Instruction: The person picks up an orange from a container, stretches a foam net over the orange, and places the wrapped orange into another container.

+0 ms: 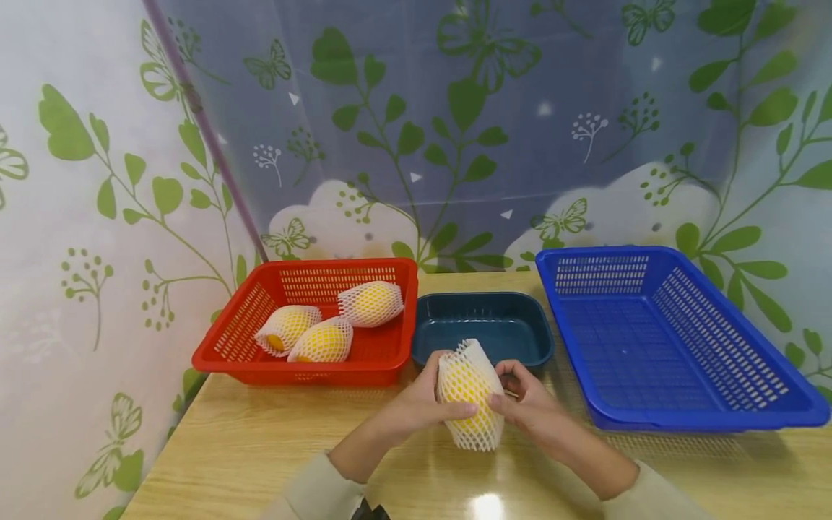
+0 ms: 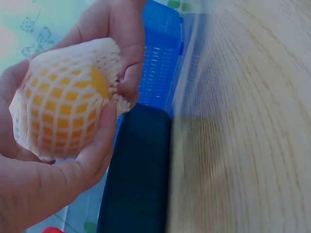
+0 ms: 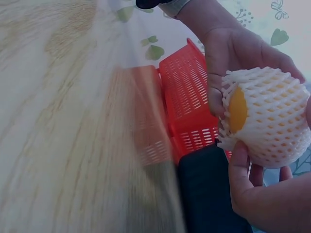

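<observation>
A yellow fruit in a white foam net (image 1: 469, 397) is held between both hands above the near part of the table. My left hand (image 1: 416, 406) grips it from the left, thumb across the net. From the right, my right hand (image 1: 531, 406) holds it with the thumb against the net and the other fingers bent. In the right wrist view, bare orange-yellow skin (image 3: 238, 110) shows at the net's open end. The left wrist view shows the net's loose rim (image 2: 121, 103) near the left thumb tip. Part of the fruit is hidden by the hands.
A red basket (image 1: 312, 372) on the left contains 3 netted yellow fruits (image 1: 370, 303). Behind the hands stands a dark teal basin (image 1: 484, 318). On the right is a large blue basket (image 1: 640, 354). All stand on a wood-grain table (image 1: 260, 448) before a patterned curtain (image 1: 416, 144).
</observation>
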Available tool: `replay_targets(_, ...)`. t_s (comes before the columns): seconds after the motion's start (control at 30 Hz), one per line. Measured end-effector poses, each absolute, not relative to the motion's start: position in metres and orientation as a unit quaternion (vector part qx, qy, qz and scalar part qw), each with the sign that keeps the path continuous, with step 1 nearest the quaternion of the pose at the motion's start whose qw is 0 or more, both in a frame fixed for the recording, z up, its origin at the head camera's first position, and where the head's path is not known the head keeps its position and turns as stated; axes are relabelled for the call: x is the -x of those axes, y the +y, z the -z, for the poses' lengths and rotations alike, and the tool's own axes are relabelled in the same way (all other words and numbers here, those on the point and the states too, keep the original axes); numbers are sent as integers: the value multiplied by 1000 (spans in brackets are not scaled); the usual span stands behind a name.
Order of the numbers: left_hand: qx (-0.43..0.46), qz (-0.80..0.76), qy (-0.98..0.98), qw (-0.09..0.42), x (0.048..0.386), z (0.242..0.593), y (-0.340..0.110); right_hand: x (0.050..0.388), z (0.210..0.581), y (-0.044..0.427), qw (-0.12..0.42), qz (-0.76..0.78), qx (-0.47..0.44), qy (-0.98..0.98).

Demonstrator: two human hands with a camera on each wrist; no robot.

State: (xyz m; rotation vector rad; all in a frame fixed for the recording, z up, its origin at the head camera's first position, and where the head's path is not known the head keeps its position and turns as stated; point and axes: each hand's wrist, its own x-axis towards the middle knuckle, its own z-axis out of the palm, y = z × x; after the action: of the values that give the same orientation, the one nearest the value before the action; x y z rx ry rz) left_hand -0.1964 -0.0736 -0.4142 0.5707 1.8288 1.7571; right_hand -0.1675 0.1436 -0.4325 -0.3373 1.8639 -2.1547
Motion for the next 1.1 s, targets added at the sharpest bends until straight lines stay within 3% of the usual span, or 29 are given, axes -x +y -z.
replay_targets(0.33, -196, -627, 742, 135, 193, 399, -78, 175, 418, 124, 105, 735, 143, 654)
replay_targets(0.87, -150, -584, 797, 47, 224, 343, -136, 202, 393, 81, 68, 727, 159, 664)
replay_targets(1.1, -124, -522, 843, -32, 240, 330, -157, 220, 392, 65, 3, 630, 163, 759)
